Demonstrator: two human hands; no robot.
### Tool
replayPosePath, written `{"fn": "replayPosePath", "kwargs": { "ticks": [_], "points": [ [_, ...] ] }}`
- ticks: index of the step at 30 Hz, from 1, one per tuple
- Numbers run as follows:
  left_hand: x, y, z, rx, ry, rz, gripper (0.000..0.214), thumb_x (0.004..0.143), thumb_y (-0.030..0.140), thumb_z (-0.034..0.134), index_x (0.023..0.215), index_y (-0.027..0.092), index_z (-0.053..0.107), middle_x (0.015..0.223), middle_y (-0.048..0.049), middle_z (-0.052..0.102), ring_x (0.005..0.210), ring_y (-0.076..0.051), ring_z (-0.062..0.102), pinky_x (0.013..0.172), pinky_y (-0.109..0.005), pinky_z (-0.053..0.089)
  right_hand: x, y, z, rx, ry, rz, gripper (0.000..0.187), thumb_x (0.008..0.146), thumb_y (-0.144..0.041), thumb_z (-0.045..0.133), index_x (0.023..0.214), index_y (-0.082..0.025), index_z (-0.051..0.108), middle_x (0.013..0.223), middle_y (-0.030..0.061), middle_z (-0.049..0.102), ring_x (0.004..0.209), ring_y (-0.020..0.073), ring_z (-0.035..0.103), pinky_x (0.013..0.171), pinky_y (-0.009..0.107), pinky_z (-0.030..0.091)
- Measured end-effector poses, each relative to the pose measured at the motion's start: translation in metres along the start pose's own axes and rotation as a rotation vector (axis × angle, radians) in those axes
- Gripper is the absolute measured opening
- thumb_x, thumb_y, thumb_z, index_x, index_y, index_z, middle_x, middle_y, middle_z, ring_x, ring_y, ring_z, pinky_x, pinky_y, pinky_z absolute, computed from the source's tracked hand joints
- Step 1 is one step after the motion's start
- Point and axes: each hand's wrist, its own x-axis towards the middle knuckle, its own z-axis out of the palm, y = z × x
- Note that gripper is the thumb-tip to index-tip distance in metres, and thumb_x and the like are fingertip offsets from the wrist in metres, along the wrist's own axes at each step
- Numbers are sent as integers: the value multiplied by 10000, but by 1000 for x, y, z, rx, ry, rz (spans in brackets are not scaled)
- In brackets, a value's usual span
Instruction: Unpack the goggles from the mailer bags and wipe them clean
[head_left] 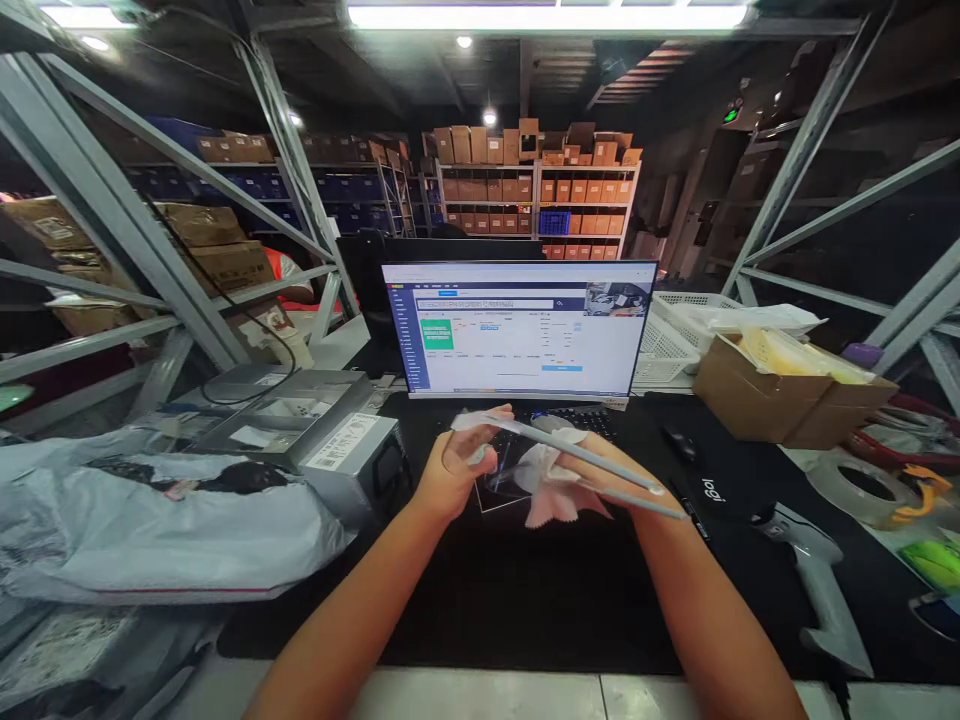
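Note:
In front of the monitor, my left hand [444, 478] is closed on the front end of a pair of glasses with two slim grey temples [592, 458] that stretch to the right over my other wrist. My right hand [604, 462] pinches a pale pinkish cloth [553, 492] with a zigzag edge, which hangs down beside the glasses. The lenses are mostly hidden by fingers and cloth. Behind my hands, part of a black keyboard [592, 422] shows. A small dark flat item [499, 495] with a light edge lies beneath them on the black desk mat [517, 600].
A lit monitor [517, 345] stands ahead. On the left are a grey box [360, 465], an open grey tray box [262, 420] and a white plastic bag [187, 540]. On the right are a mouse [681, 443], barcode scanner [817, 580], tape roll [855, 485] and cardboard box [765, 390].

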Motion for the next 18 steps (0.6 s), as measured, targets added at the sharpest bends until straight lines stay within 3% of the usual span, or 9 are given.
{"fn": "replayPosePath", "kwargs": {
  "ticks": [3,6,10,12,15,18],
  "points": [
    [2,4,4,-61,74,-4,421,729,528,812,1019,227,767,1096,-131,741,1298,-344,562,1125,-533,424,4,8,-10,23,32,30,198,820,-382,684,835,-201,764,864,34,734,803,204,651,781,327,509],
    [3,7,8,-142,100,13,447,692,528,841,1033,256,747,991,-92,769,1236,-320,618,1125,-556,418,4,10,-13,92,104,51,235,740,-412,732,830,-198,762,866,49,739,807,229,654,743,345,516],
    [4,5,8,-206,94,-1,485,670,527,858,1051,261,721,1019,-90,774,1192,-313,651,1105,-547,437,2,6,-9,135,112,46,269,696,-450,748,765,-190,752,836,66,733,789,244,652,728,362,524],
    [6,5,3,-195,155,3,491,703,541,831,1077,247,710,1035,-97,770,1154,-299,671,1086,-523,453,3,7,-11,176,176,-4,287,685,-466,764,766,-192,735,832,68,726,782,242,656,728,364,529],
    [11,15,-15,45,366,88,467,768,504,790,1130,220,710,1048,-96,762,1071,-260,693,1038,-450,479,4,8,-24,227,395,-114,299,717,-503,732,731,-209,683,717,46,689,626,212,630,623,363,524],
    [11,35,-32,567,477,268,348,792,356,781,1113,227,745,1079,-82,748,1026,-244,682,979,-402,487,-3,3,-38,224,623,-282,319,799,-500,610,629,-232,634,549,26,610,483,206,572,501,360,482]
  ]
}}
